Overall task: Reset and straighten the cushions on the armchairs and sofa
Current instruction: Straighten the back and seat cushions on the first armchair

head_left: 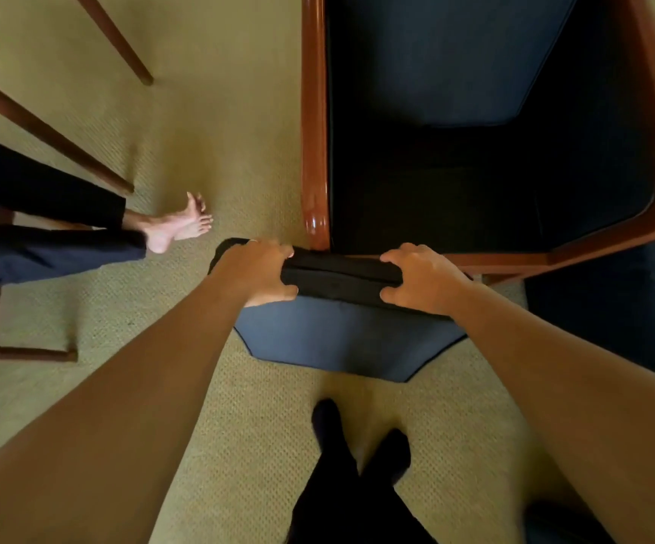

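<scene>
Seen from above, a person's two bare forearms reach forward and down over a tan woven carpet (239, 151). The left hand (257, 270) and the right hand (422, 278) each curl their fingers over the upper edge of a flat dark navy fabric seat cushion (341, 339), gripping it side by side with a stretch of the edge between them. The cushion hangs in front of a glossy reddish-brown wooden armchair frame (314, 123), just at its front rail and outside the seat. Inside the frame, a second dark navy cushion (455, 60) rests against the chair's back above the dark seat area. The person's own feet in dark socks (357, 437) stand on the carpet below the held cushion. At left, another person's bare foot (178, 225) and dark trouser legs (43, 214) extend beside slim brown wooden furniture legs (43, 131).
</scene>
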`<state>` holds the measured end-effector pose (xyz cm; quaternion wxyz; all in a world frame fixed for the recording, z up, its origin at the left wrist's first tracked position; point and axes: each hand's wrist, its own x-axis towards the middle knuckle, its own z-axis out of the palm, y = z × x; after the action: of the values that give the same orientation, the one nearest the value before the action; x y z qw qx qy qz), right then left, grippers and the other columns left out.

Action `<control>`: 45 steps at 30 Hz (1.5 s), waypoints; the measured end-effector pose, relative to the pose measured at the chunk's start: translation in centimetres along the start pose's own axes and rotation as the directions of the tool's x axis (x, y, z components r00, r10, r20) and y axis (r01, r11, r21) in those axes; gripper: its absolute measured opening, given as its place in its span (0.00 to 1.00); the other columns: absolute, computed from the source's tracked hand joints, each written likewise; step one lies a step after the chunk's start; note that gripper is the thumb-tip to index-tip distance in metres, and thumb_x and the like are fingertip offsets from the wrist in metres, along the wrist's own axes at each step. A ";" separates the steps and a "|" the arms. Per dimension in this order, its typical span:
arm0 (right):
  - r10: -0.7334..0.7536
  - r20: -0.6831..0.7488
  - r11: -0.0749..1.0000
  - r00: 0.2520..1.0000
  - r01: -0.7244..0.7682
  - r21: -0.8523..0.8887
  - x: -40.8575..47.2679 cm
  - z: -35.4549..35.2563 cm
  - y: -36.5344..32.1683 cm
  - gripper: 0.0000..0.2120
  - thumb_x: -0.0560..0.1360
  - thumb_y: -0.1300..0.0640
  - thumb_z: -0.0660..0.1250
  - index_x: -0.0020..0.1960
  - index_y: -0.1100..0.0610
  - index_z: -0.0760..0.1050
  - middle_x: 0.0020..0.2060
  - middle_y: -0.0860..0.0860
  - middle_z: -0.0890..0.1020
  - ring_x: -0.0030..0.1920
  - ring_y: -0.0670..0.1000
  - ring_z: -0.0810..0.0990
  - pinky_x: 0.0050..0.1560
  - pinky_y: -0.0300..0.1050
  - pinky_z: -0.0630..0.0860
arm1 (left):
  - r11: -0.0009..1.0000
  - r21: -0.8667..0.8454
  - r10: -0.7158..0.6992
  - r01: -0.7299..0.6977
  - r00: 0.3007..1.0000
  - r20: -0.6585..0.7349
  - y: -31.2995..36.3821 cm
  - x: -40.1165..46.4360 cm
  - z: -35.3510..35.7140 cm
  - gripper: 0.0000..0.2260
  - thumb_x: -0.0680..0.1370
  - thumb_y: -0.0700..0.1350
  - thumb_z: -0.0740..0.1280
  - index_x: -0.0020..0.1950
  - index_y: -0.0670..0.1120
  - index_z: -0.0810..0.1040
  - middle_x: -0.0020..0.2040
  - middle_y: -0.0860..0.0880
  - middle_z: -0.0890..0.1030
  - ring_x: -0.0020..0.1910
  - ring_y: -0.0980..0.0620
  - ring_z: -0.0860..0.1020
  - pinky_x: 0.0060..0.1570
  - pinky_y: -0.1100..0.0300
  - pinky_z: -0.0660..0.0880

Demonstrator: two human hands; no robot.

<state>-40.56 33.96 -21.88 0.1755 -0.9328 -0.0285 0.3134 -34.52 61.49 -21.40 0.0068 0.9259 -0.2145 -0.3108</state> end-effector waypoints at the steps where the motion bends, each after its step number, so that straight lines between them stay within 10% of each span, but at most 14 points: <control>1: -0.004 -0.001 0.999 1.000 0.004 -0.040 0.2 1.2 0.2 0.35 0.75 0.42 0.69 0.77 0.52 0.64 0.67 0.53 0.72 0.67 0.56 0.70 0.66 0.57 0.72 | 0.999 0.038 0.009 -0.009 1.000 0.017 0.0 0.5 0.8 0.35 0.73 0.61 0.72 0.76 0.48 0.70 0.67 0.47 0.75 0.64 0.44 0.74 0.59 0.46 0.74; 7: 0.091 -0.001 0.989 0.996 -0.091 -0.121 2.8 6.2 1.6 0.54 0.68 0.35 0.73 0.82 0.51 0.46 0.81 0.54 0.53 0.80 0.58 0.51 0.75 0.64 0.56 | 0.978 0.205 0.043 -0.045 0.999 0.013 -1.6 3.9 5.2 0.52 0.63 0.66 0.77 0.79 0.46 0.60 0.76 0.43 0.65 0.74 0.40 0.65 0.69 0.41 0.67; 14: 0.140 -0.061 0.954 0.988 -0.151 -0.258 2.6 9.0 1.4 0.62 0.62 0.32 0.75 0.81 0.54 0.44 0.73 0.54 0.60 0.73 0.59 0.59 0.70 0.67 0.60 | 0.956 0.272 0.114 -0.105 0.993 -0.017 -2.7 4.8 7.4 0.57 0.57 0.71 0.76 0.78 0.46 0.59 0.72 0.42 0.66 0.71 0.38 0.66 0.72 0.40 0.63; 31: -0.003 -0.051 0.963 0.999 -0.011 -0.271 -3.6 11.4 2.2 0.38 0.59 0.35 0.74 0.62 0.52 0.68 0.56 0.50 0.76 0.57 0.55 0.76 0.59 0.54 0.73 | 0.894 0.379 0.226 -0.238 0.971 0.076 1.1 0.0 8.5 0.43 0.60 0.71 0.73 0.64 0.48 0.63 0.60 0.48 0.74 0.55 0.43 0.76 0.55 0.45 0.73; 45: -0.040 -0.033 0.973 0.999 0.031 -0.227 -9.8 -1.1 16.1 0.43 0.58 0.36 0.73 0.69 0.51 0.68 0.57 0.50 0.76 0.60 0.55 0.75 0.61 0.53 0.71 | 0.965 0.214 0.154 -0.152 0.988 0.012 17.9 0.8 2.2 0.45 0.61 0.69 0.74 0.70 0.50 0.62 0.60 0.50 0.72 0.58 0.44 0.74 0.52 0.49 0.73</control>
<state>-48.61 16.90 -20.99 0.0742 -0.9518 -0.0773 0.2873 -42.21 45.19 -21.01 -0.0685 0.9027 -0.3176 -0.2821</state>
